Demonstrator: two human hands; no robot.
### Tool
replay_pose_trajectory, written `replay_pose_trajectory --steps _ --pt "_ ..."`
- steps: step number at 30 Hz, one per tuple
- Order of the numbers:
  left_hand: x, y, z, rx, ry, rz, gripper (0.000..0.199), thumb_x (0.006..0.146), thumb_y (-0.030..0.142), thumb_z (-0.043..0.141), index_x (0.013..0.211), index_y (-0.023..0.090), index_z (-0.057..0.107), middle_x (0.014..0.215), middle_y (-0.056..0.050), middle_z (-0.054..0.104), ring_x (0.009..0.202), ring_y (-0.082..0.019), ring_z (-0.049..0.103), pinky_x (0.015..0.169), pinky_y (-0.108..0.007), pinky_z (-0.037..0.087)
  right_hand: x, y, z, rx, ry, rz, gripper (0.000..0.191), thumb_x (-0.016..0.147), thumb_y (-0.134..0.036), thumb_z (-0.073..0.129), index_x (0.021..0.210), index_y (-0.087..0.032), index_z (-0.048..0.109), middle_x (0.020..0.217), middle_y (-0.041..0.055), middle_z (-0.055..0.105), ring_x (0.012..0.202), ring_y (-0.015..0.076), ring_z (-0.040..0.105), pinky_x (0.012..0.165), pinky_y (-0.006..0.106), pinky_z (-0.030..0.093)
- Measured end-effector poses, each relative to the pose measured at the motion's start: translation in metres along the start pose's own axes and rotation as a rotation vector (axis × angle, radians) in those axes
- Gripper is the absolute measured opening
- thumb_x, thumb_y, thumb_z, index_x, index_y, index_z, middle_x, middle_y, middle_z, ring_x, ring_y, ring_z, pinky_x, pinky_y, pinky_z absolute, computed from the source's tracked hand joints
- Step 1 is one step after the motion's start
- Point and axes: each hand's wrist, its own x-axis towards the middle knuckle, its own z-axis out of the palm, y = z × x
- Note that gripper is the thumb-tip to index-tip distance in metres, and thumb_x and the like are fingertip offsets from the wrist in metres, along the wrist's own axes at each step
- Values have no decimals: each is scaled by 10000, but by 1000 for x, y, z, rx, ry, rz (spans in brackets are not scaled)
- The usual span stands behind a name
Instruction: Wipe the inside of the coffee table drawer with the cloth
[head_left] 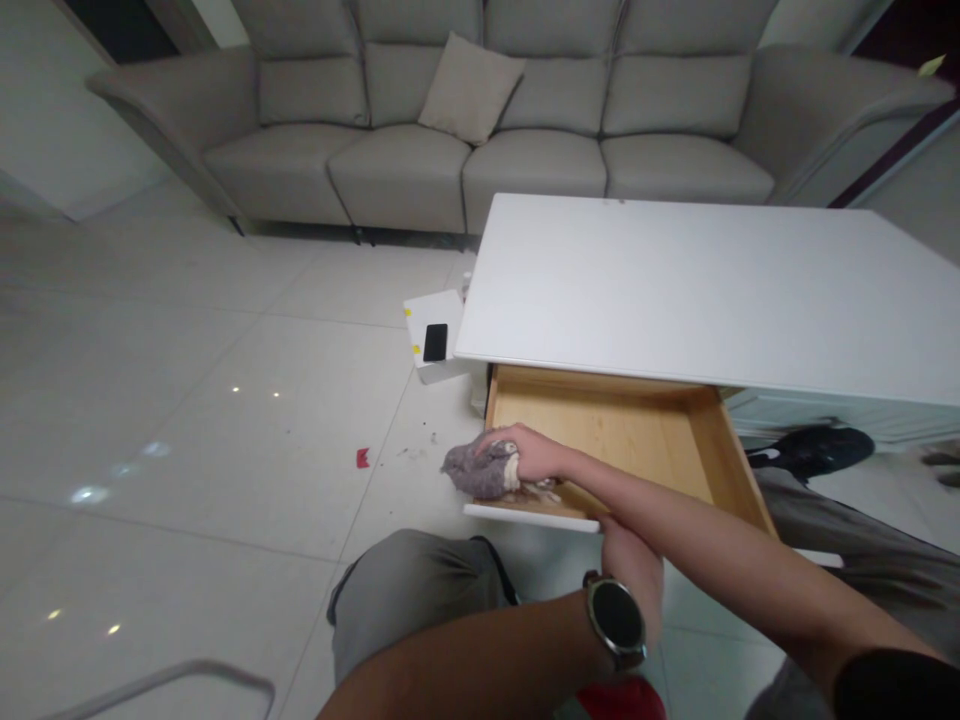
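My right hand (529,452) reaches across from the right and is closed on a bunched grey-brown cleaning cloth (480,470). The cloth lies over the left edge of a pulled-out wooden drawer (600,425), near its front left corner, and partly hangs outside. My left hand (634,560), with a round watch (616,615) on its wrist, grips the drawer's white front panel (536,517) near its middle. My right forearm passes over it and hides some of its fingers.
The drawer belongs to a white coffee table (697,290). Left of it, a white box (427,300) carries a black phone (436,342). A red scrap (363,458) and dark crumbs lie on the tiled floor (225,420). Behind stands a grey sofa (405,165) with a cushion (472,88).
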Motion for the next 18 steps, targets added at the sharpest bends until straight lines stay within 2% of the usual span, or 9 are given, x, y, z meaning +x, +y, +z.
replay_pose_trajectory --steps 1,3,5,7,10,13,16,18 --pt "-1 -1 -1 73 -18 24 483 910 67 481 1340 146 687 1316 -204 684 1282 -375 591 1112 -568 431 -6 1 -8 92 61 8 418 768 -198 628 1173 -211 730 1149 44 750 1059 211 697 939 319 521" --pt "-4 -2 -4 244 -37 82 461 953 80 422 1345 92 666 1258 -223 700 1222 -354 632 1065 -553 470 -19 4 -29 139 230 98 409 813 -246 603 1205 -193 708 1162 76 744 1068 225 699 955 355 528" --pt "-7 -2 -7 347 -37 122 456 979 97 384 1350 111 650 1192 -194 722 1148 -328 669 994 -538 514 -32 7 -51 27 356 201 416 846 -287 592 1243 -209 687 1200 92 728 1094 240 687 979 379 519" --pt "-8 -2 -11 363 -33 131 448 986 108 380 1347 135 644 1175 -173 727 1118 -319 682 964 -541 527 -46 15 -66 -211 392 289 446 839 -283 611 1277 -229 672 1272 104 695 1162 271 645 1033 407 485" --pt "-8 -2 -13 379 -47 133 452 994 119 366 1366 141 623 1212 -170 715 1123 -326 680 964 -556 524 -66 40 -65 -572 272 403 585 791 -210 640 1374 -245 616 1364 123 637 1272 343 539 1113 505 410" --pt "-7 -2 -10 387 -53 129 461 1001 123 346 1378 128 611 1223 -172 709 1135 -340 672 969 -572 520 -76 75 -42 -715 66 491 803 777 -171 647 1539 -314 440 1510 107 523 1386 410 398 1080 639 401" --pt "-5 -3 -5 373 -55 133 461 997 111 354 1376 129 616 1208 -173 711 1139 -340 665 962 -586 520 -67 100 -18 -759 -30 565 932 803 -299 693 1625 -345 256 1682 94 249 1488 492 168 1030 753 370" --pt "-4 -3 -2 365 -53 140 457 986 97 378 1365 134 631 1196 -181 715 1135 -331 661 956 -586 517 -48 105 -10 -773 -10 596 948 839 -384 680 1643 -345 180 1707 110 148 1490 519 137 1019 782 344"
